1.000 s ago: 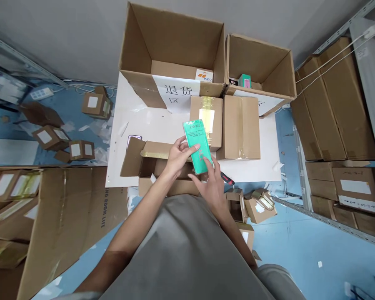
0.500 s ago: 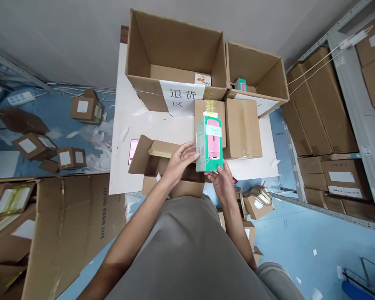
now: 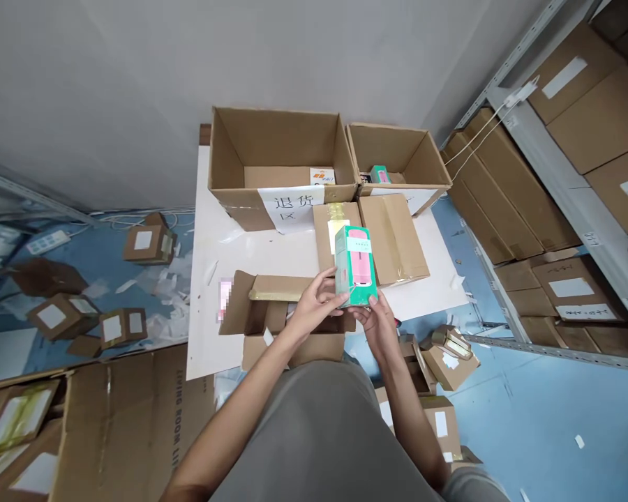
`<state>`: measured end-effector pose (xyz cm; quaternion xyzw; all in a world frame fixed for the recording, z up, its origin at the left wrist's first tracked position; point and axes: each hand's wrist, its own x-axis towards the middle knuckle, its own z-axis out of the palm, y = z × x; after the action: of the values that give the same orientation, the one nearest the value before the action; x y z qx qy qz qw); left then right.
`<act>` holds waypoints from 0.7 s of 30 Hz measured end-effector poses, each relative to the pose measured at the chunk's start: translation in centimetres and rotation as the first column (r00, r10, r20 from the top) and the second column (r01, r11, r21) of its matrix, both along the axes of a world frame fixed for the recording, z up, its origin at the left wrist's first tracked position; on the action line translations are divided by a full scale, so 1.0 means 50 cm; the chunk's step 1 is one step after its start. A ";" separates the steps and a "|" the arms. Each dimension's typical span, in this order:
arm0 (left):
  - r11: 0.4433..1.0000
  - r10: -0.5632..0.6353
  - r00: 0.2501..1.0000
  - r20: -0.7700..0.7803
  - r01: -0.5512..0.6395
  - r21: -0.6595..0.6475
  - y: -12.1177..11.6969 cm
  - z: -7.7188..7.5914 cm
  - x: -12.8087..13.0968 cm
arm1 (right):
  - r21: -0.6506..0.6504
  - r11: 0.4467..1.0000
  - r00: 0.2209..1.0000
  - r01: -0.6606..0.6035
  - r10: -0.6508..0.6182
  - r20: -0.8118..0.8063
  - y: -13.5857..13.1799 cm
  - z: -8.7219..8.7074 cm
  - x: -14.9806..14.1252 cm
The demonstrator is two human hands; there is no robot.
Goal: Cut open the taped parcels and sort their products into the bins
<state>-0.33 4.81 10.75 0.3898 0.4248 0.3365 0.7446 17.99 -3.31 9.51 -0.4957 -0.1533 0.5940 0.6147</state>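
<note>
Between my two hands is a green product box (image 3: pixel 361 268) with a pink item pictured on its front, held upright and tilted back. My left hand (image 3: pixel 318 303) grips its left side near the bottom. Fingers of my right hand (image 3: pixel 377 317) close on its lower right corner. Below and left of it, an open cardboard carton (image 3: pixel 293 348) sits at the table's near edge with its flaps up; its inside is partly hidden by my left arm. Behind the green box stand two closed cardboard boxes, one taped (image 3: pixel 322 233) and one plain (image 3: pixel 395 240).
At the back of the white table (image 3: pixel 202 348) stand a large open box (image 3: pixel 235 206) with a Chinese sign and a smaller open box (image 3: pixel 429 160) containing another green box (image 3: pixel 379 174). Shelving with cartons (image 3: pixel 570 286) rises at right. Discarded boxes (image 3: pixel 123 326) litter the floor.
The camera view has tilted up, so the table and boxes appear lower. Both hands keep hold of the green box, which stays at about the same place over the table.
</note>
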 end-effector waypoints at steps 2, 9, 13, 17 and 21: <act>0.995 -0.016 1.000 0.020 0.014 0.101 0.043 0.035 0.047 | 0.080 0.997 0.998 0.007 -0.011 0.055 0.045 0.030 0.045; 0.764 0.052 0.999 -0.002 -0.039 0.644 0.256 0.211 0.280 | 0.401 0.905 0.963 0.143 -0.221 0.157 0.403 0.179 0.283; 0.685 0.173 0.982 -0.072 -0.067 0.725 0.246 0.219 0.265 | 0.394 0.905 0.938 0.162 -0.265 0.222 0.466 0.159 0.356; 0.717 0.445 0.874 -0.194 -0.217 0.663 0.121 0.125 0.111 | 0.258 0.965 0.936 0.048 -0.134 0.326 0.284 0.054 0.296; 0.672 0.699 0.598 -0.392 -0.363 0.646 -0.035 0.035 -0.076 | -0.017 0.996 0.930 -0.087 0.087 0.356 0.062 -0.052 0.228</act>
<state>-4.15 3.06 12.51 0.5040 0.6376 0.5032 0.2936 29.39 -0.19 6.93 -0.5883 -0.2838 0.5209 0.5496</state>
